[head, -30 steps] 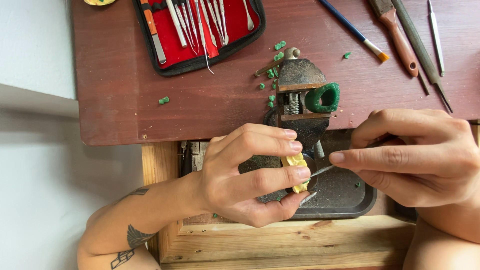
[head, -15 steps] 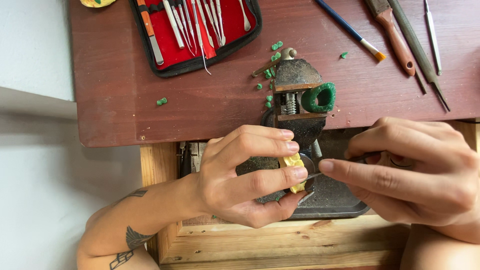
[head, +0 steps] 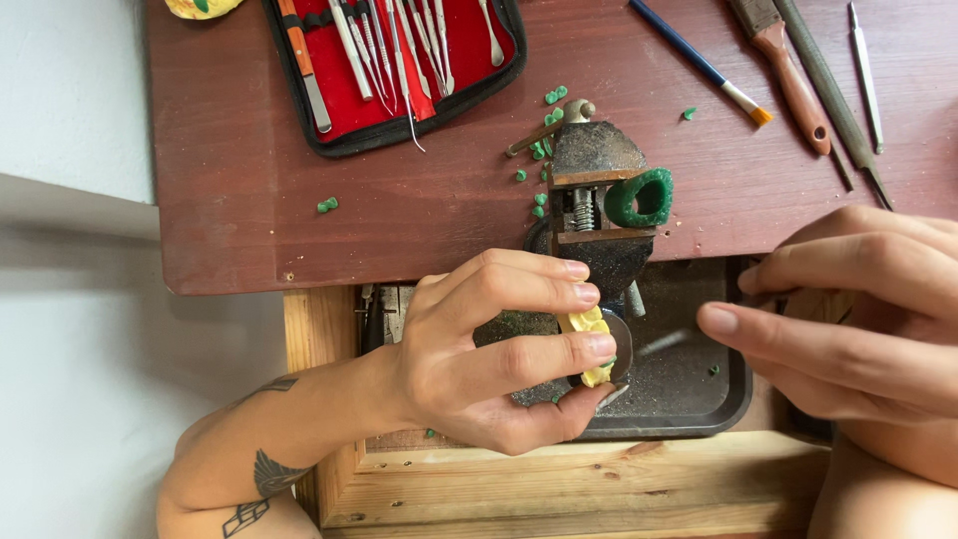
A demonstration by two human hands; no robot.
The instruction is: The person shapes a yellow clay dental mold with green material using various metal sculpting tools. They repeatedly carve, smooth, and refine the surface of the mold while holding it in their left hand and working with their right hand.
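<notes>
Red-brown table point(head: 249, 200) across top, wooden frame point(head: 559, 489) below its edge. Dark tray point(head: 699, 399) set in frame, dusty with filings. Red tool case point(head: 399, 70) open at top, metal picks in rows. Right hand point(head: 858, 319) over tray's right side, fingers curled around a thin tool point(head: 664, 342); tool blurred, tip pointing left toward yellow piece, just short of it; exact grip hard to tell. Left hand point(head: 489, 349) over tray's left side, thumb and fingers pressed together on yellow piece point(head: 591, 344), pinching it from both sides. Yellow piece above tray, just below vise point(head: 599, 190), against a small round peg point(head: 617, 349). Vise clamped at table edge, rusty, spring visible between jaws. Green ring point(head: 639, 198) sitting at vise's right side, touching it. File point(head: 828, 90) and brown-handled tool point(head: 783, 70) lying upper right, side by side. Blue brush point(head: 699, 65) left of those, orange tip. Green chips point(head: 544, 150) scattered left of vise; one apart at point(head: 327, 205).
</notes>
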